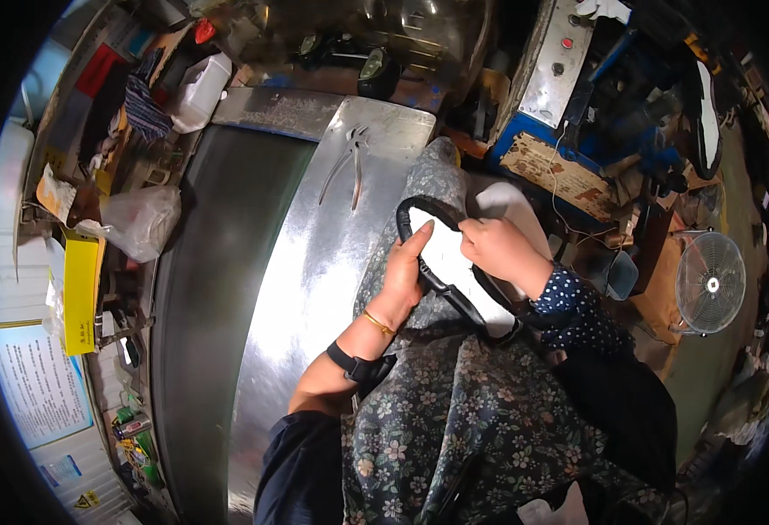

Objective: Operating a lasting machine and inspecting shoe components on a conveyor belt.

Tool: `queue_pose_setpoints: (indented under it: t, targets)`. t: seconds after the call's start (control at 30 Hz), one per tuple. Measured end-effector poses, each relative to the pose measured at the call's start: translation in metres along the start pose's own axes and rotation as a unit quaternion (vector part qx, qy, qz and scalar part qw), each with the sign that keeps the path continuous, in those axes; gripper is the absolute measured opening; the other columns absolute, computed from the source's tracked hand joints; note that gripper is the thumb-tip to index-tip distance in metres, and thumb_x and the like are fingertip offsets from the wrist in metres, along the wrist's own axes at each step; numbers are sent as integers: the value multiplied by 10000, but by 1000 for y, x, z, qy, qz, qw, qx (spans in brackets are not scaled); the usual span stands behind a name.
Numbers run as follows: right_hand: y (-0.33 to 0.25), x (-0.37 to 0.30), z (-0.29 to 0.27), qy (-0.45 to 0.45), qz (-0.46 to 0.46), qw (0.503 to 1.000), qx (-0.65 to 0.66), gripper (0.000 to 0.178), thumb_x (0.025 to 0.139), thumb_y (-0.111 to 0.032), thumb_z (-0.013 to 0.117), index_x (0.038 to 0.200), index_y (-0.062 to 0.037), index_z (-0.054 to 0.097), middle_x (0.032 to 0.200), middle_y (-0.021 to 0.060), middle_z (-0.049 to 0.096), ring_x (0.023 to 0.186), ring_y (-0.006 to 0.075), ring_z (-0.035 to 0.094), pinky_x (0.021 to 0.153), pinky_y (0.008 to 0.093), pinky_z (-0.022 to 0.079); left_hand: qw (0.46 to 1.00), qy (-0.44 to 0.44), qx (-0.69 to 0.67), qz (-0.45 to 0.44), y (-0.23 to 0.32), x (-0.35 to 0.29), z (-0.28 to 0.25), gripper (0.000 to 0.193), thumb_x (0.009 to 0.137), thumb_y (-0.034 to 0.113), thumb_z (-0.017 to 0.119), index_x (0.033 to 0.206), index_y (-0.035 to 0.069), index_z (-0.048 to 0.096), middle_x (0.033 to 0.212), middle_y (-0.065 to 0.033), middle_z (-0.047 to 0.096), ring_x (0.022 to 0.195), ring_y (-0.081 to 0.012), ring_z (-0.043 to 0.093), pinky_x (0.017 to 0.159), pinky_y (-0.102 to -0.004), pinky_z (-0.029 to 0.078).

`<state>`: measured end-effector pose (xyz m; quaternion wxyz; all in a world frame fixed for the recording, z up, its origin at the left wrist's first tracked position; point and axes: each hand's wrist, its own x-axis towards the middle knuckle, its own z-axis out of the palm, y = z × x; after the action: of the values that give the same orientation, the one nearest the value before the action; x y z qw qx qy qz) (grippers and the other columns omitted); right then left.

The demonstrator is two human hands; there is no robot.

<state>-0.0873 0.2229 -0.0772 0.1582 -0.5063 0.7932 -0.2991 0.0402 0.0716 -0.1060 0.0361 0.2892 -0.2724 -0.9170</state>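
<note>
A black shoe upper with a white sole-shaped bottom [444,251] lies over my lap, its white side facing up. My left hand [405,273] grips its left edge, with the thumb pressed on the white face. On the opposite edge, the fingers of my right hand [505,252] are curled tight against the black rim. What the right fingertips pinch is partly hidden. Beneath the shoe is a dark floral apron [428,411]. Pliers [355,168] with long handles rest on the metal tabletop to the left of the shoe.
Left of me runs a dark conveyor belt [201,306] beside the shiny metal tabletop [284,289]. A shelf with a plastic bag [144,223] and a yellow box [80,293] is at far left. A machine control panel [559,66] and a round fan [711,284] stand on the right.
</note>
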Motion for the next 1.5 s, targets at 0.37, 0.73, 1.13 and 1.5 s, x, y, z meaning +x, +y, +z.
queue_pose_setpoints:
  t: [0.37, 0.73, 1.13, 1.5]
  targets:
    - [-7, 15, 43, -9, 240, 923, 299, 581, 1077, -405, 300, 1345, 66, 511, 1246, 280, 616, 1210, 398, 567, 1048, 396, 420, 999, -1, -49, -6, 6, -3, -13, 401, 967, 320, 603, 1176, -22, 616, 1083, -127, 698, 970, -243, 685, 889, -367, 548]
    - [-5, 29, 40, 27, 150, 988, -8, 339, 1014, -281, 466, 1085, 20, 605, 1099, 253, 651, 971, 357, 663, 819, 403, 535, 998, 65, 1, 4, 5, 15, -10, 376, 927, 272, 667, 1133, -39, 616, 1030, -131, 698, 954, -245, 677, 876, -373, 538]
    - [82, -43, -261, 241, 59, 967, -64, 271, 966, -182, 619, 1183, -23, 649, 1050, 112, 699, 961, 203, 664, 863, 340, 513, 982, 53, 108, 146, 180, -69, -85, 368, 905, 311, 666, 1107, 4, 634, 986, -125, 706, 856, -258, 703, 791, -380, 587]
    - [156, -83, -343, 479, 318, 756, -314, 739, 710, -298, 710, 1404, -160, 495, 1402, 256, 470, 1247, 449, 479, 1050, 478, 414, 701, 199, 548, 411, 96, -57, -78, 495, 869, 90, 737, 1297, -55, 535, 1256, -163, 612, 1149, -230, 598, 981, -337, 480]
